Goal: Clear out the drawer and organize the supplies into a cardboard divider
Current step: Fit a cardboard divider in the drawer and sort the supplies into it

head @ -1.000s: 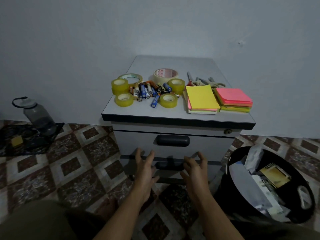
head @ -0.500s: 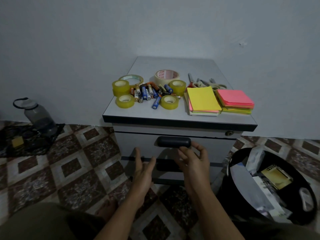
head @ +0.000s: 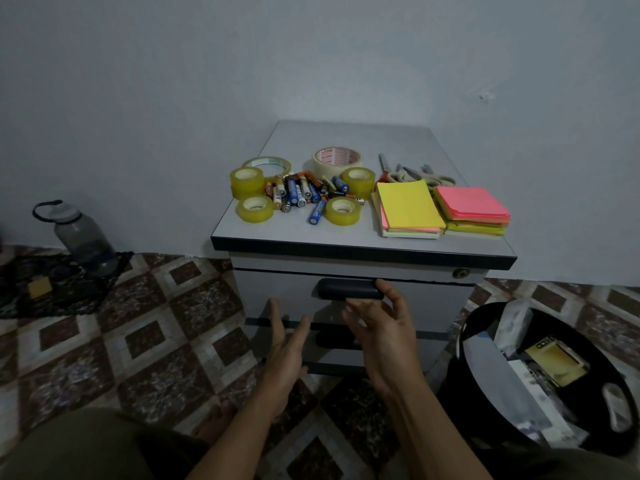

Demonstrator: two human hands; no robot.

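Top drawer point(head: 270, 292) closed beneath the counter point(head: 311, 233), which carries tape rolls point(head: 247, 178), batteries point(head: 298, 194), sticky-note pads point(head: 408, 204) and scissors point(head: 405, 173). Left hand point(head: 285, 351) released, fingers straight; right hand point(head: 384, 334) loosely spread, grasping nothing, its index tip at the right end of the drawer handle point(head: 346, 292).

Grey cabinet point(head: 346, 140), bright supplies, patterned floor point(head: 145, 341).
Yellow tape rolls point(head: 255, 209) and blue-and-orange batteries point(head: 298, 194) lie toward the cabinet top's left edge, a yellow note pad point(head: 408, 206) and pink note pad point(head: 471, 206) toward its right; the floor shows brown-and-cream diamonds.
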